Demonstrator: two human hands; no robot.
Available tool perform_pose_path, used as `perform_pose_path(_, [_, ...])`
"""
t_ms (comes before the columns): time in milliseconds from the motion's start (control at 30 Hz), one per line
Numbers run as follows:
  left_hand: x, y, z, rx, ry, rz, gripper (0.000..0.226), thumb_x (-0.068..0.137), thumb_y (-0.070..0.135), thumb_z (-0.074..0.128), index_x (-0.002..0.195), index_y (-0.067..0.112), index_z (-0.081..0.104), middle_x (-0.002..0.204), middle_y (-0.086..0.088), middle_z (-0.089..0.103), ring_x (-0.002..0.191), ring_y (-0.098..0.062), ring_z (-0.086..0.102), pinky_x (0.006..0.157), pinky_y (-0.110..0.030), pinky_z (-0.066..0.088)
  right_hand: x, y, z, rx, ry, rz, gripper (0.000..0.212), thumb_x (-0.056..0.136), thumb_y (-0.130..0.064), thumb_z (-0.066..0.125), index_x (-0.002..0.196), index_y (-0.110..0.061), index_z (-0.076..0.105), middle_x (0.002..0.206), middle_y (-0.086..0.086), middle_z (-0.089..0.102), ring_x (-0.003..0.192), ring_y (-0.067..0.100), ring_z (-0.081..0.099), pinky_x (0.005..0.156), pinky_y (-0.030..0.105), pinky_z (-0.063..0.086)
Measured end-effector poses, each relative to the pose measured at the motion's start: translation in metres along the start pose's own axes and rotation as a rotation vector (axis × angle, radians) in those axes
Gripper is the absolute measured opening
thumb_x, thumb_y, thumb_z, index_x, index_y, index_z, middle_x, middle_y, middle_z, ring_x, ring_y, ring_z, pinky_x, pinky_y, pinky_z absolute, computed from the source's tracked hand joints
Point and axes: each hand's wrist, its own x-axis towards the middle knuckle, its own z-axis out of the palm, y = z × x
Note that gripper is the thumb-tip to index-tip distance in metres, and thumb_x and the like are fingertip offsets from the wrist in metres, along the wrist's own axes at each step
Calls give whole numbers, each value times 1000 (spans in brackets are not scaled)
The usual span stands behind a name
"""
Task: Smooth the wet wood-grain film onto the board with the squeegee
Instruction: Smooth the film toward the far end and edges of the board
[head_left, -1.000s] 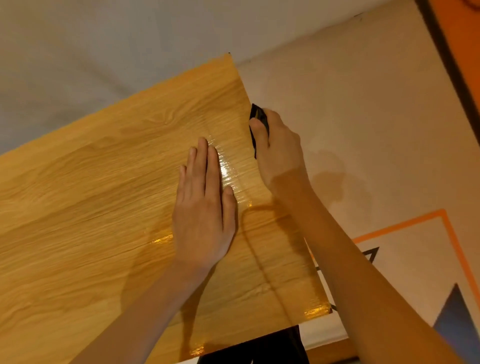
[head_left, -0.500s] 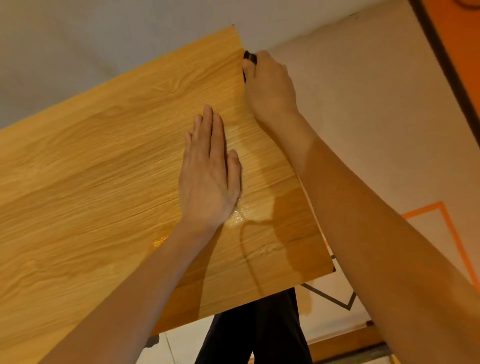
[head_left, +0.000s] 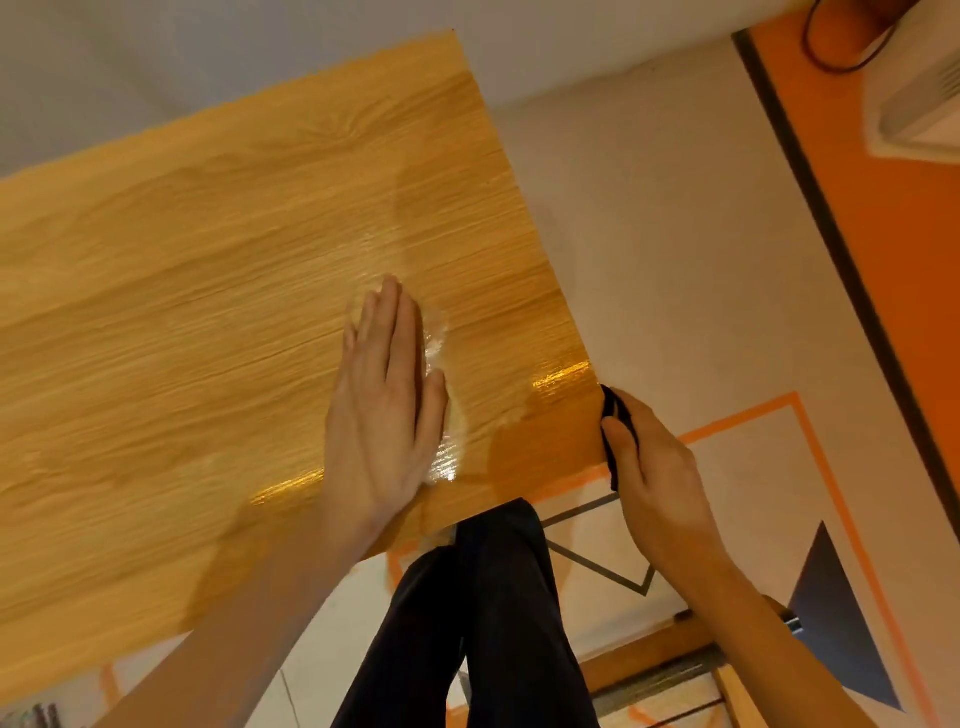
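We've got our left hand (head_left: 387, 415) spread flat, palm down, pinning the wood-grain film (head_left: 234, 322) to the board; only the film's face shows, so the board itself is hidden beneath it. Wet sheen glints just beside the fingers and in a bright streak near the right edge. Our right hand (head_left: 652, 467) is curled around the black squeegee (head_left: 613, 436), pinching it between thumb and fingers, and the blade sits right at the film's right edge, close to the near corner. The frame is blurry, so we can't tell whether the blade is pressing the face or wrapping the edge. We judge this as an edge pass: working water out along the right side while the flat palm stops the sheet sliding. Next we'd want firm, even pressure and a steady stroke along that edge, with the left palm kept down. The patch of ripples beside our left hand likely needs a pass afterwards.
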Motion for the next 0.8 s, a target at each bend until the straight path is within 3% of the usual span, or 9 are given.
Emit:
perform_pose_path(200, [-84,-14,6,184,-13,57,58,107,27,32,157,-4,26,168,-17,19,157,-29,15,128,-43,14,36,-11,14,14,91,-15,35,106,-30,35,137,-21,49,112,-11,59,99,4,55,75,3,39])
perform_pose_path(333, [-84,-9,12,187,-40,27,60,106,28,27,158,-3,24,168,-16,16,157,-28,11,129,-40,7,3,3,17,47,171,5,35,106,-28,35,137,-19,49,109,-6,60,96,10,58,76,14,45])
perform_pose_path(400, [-83,-9,11,216,-31,32,60,106,26,28,158,-3,25,169,-15,16,157,-28,12,129,-39,7,-10,5,23,96,249,77,36,106,-26,35,139,-16,47,103,-1,62,87,14,61,69,14,45])
perform_pose_path(500, [-84,-8,10,242,-26,43,59,106,26,26,158,-2,24,169,-16,15,157,-27,12,129,-38,8,-21,-2,39,218,377,225,37,106,-24,35,140,-12,43,90,-12,58,76,0,59,64,8,48])
perform_pose_path(567, [-84,-8,10,242,-30,49,60,106,27,24,158,-2,24,169,-16,15,157,-27,12,129,-38,8,-25,-3,48,270,429,289,37,106,-25,35,140,-11,43,90,-18,55,79,-1,59,77,21,55])
perform_pose_path(633, [-82,-9,9,225,-31,52,60,106,28,24,158,-3,24,169,-17,16,157,-27,12,129,-37,5,-30,-2,51,310,429,329,36,106,-27,37,136,-10,46,93,-9,61,86,10,64,86,41,56])
perform_pose_path(700, [-83,-10,9,210,-29,59,60,106,26,26,158,-3,24,168,-18,16,157,-28,12,129,-37,4,-39,1,48,323,375,360,33,105,-29,39,131,-12,49,99,2,65,93,23,67,86,49,56])
perform_pose_path(733, [-84,-11,9,200,-29,61,59,106,26,26,158,-3,24,168,-18,17,157,-28,13,129,-37,4,-46,0,43,322,345,369,31,105,-29,40,130,-13,51,98,2,65,92,22,67,84,44,57])
perform_pose_path(800, [-84,-11,9,175,-32,61,59,107,26,28,158,-2,25,168,-18,17,157,-29,13,129,-39,6,-60,-7,31,270,337,333,27,104,-24,43,129,-17,49,91,-7,61,81,8,64,70,18,55])
